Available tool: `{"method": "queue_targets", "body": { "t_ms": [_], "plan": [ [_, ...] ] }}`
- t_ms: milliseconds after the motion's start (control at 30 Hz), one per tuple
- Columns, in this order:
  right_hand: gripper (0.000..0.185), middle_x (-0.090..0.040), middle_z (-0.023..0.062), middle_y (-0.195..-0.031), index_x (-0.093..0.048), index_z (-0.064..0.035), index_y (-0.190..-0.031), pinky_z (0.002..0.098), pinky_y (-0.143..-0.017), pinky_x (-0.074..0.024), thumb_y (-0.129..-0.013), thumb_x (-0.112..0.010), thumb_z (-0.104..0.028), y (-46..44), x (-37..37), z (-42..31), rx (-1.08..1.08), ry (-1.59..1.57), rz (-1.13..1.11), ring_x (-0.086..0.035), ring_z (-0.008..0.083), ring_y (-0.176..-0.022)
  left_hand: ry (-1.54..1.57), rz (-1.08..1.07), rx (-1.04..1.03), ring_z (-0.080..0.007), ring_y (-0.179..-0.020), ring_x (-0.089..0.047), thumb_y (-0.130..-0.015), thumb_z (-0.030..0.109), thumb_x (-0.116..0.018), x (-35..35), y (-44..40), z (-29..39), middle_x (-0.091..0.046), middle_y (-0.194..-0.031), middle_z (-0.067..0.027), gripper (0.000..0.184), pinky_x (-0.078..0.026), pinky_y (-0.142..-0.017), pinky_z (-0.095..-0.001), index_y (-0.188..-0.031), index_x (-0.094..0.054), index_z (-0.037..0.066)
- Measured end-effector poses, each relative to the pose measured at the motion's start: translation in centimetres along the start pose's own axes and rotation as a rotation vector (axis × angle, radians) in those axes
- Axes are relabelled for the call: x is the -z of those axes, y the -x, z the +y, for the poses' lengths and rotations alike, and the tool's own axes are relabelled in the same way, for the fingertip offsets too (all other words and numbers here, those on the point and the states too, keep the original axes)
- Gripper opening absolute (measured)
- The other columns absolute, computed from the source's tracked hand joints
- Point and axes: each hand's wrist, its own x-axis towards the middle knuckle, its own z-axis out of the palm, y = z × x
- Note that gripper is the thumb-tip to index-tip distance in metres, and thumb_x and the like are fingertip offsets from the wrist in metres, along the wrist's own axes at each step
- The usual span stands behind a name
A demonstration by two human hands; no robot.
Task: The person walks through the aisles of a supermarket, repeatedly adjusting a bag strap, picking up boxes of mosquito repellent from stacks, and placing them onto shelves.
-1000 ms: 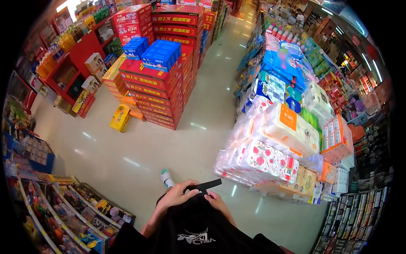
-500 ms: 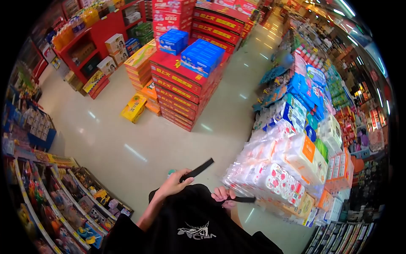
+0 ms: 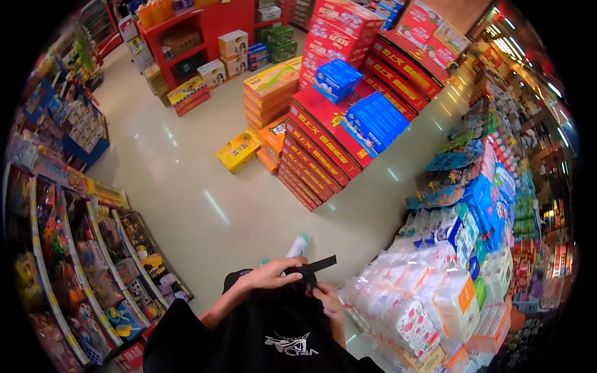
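Racks of small packaged goods (image 3: 93, 267) line the near left of a stack of red cartons (image 3: 317, 152) in a store aisle, with a red shelf unit (image 3: 186, 40) beyond them, to the stack's far left. A yellow box (image 3: 238, 151) lies on the floor just left of the stack. On the near side of the stack, a shopper's left hand (image 3: 270, 275) pinches a black strap (image 3: 320, 265) between thumb and fingers, its free end pointing right. The right hand (image 3: 328, 301), fingers curled narrow, sits just below the strap against a black shirt (image 3: 267, 329); its exact grip cannot be told. Two blue packs (image 3: 375, 123) rest on top of the stack, and plastic-wrapped paper rolls (image 3: 413, 323) are piled to its near right.
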Motion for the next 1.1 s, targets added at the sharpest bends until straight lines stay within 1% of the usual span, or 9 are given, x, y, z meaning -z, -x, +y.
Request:
{"method": "queue_targets", "body": {
  "t_ms": [167,267,300,400,500,733,800,967,1100],
  "plan": [
    [0.021,-0.052,-0.0012,-0.069,-0.064,-0.0155,-0.080,0.0276,-0.064,-0.0288,-0.094,-0.056,-0.030,-3.8,2.1,-1.8,0.559,-0.726,-0.597,-0.042,0.0109,-0.069,-0.100,0.049,0.091,-0.0253,-0.088,-0.061,-0.094,0.025,-0.061,2.9,-3.1,-2.3,-0.063,-0.097,-0.0143,0.029,-0.048,-0.080,-0.0355,-0.111,-0.057,0.002],
    [0.014,-0.056,0.0006,-0.071,-0.067,-0.0155,-0.085,0.0293,-0.066,-0.0345,-0.092,-0.060,-0.025,-5.7,2.1,-4.8,0.267,-0.553,-0.302,-0.047,0.0145,-0.070,-0.177,0.019,0.121,-0.0280,-0.087,-0.062,-0.093,0.025,-0.062,4.1,-5.2,-1.1,-0.063,-0.096,-0.0167,0.030,-0.050,-0.080,-0.0365,-0.111,-0.058,0.002],
    [0.015,-0.062,0.0031,-0.076,-0.069,-0.0094,-0.095,0.0321,-0.069,-0.0425,-0.090,-0.062,-0.021,-5.9,6.1,-2.1,-0.331,-0.025,0.127,-0.055,0.0189,-0.071,-0.192,-0.018,0.143,-0.0292,-0.089,-0.063,-0.093,0.025,-0.062,4.6,-6.4,-0.7,-0.063,-0.097,-0.0173,0.030,-0.050,-0.081,-0.0372,-0.111,-0.058,0.002],
    [0.029,-0.065,0.0072,-0.079,-0.066,-0.0004,-0.105,0.0333,-0.069,-0.0478,-0.088,-0.064,-0.023,-9.1,7.9,0.1,-0.340,0.999,0.304,-0.060,0.0206,-0.073,-0.144,-0.115,0.011,-0.0311,-0.084,-0.062,-0.091,0.027,-0.063,5.5,-9.9,-1.8,-0.059,-0.101,-0.0163,0.034,-0.050,-0.074,-0.0404,-0.114,-0.056,0.003],
    [0.040,-0.067,0.0096,-0.080,-0.061,0.0009,-0.114,0.0345,-0.064,-0.0486,-0.087,-0.065,-0.029,-10.2,11.3,2.6,-0.274,0.712,0.417,-0.061,0.0184,-0.070,-0.252,-0.097,0.075,-0.0329,-0.089,-0.063,-0.091,0.031,-0.062,6.6,-14.5,-3.0,-0.061,-0.102,-0.0193,0.037,-0.051,-0.077,-0.0401,-0.115,-0.057,0.004],
    [0.055,-0.064,0.0124,-0.079,-0.054,0.0004,-0.126,0.0340,-0.066,-0.0500,-0.084,-0.069,-0.031,-16.3,14.5,-1.1,-0.348,0.824,0.536,-0.061,0.0212,-0.070,-0.617,-0.197,0.190,-0.0397,-0.096,-0.061,-0.091,0.040,-0.060,11.5,-21.5,-3.2,-0.063,-0.107,-0.0242,0.047,-0.047,-0.089,-0.0439,-0.117,-0.059,0.000],
    [0.057,-0.063,0.0131,-0.085,-0.052,0.0003,-0.128,0.0335,-0.067,-0.0500,-0.084,-0.070,-0.031,-17.9,14.0,-4.8,-0.112,1.005,0.642,-0.061,0.0204,-0.073,-0.592,-0.147,0.187,-0.0393,-0.100,-0.061,-0.091,0.038,-0.060,13.0,-23.7,0.7,-0.062,-0.109,-0.0251,0.050,-0.045,-0.091,-0.0427,-0.122,-0.056,-0.001],
    [0.057,-0.061,0.0127,-0.099,-0.049,0.0002,-0.132,0.0289,-0.074,-0.0480,-0.085,-0.071,-0.023,-22.4,12.7,-10.8,-0.124,0.503,0.505,-0.059,0.0160,-0.084,-0.602,-0.087,0.035,-0.0357,-0.103,-0.061,-0.089,0.030,-0.064,17.0,-26.9,-0.8,-0.060,-0.117,-0.0222,0.051,-0.048,-0.088,-0.0407,-0.126,-0.053,-0.002],
    [0.053,-0.061,0.0105,-0.107,-0.048,-0.0013,-0.133,0.0282,-0.078,-0.0485,-0.088,-0.069,-0.019,-27.1,10.4,-14.9,0.066,0.405,0.321,-0.060,0.0150,-0.089,-0.367,-0.012,0.211,-0.0256,-0.095,-0.062,-0.086,0.017,-0.068,22.6,-31.2,0.3,-0.064,-0.108,-0.0167,0.039,-0.049,-0.083,-0.0349,-0.119,-0.057,-0.002]
  ]
}}
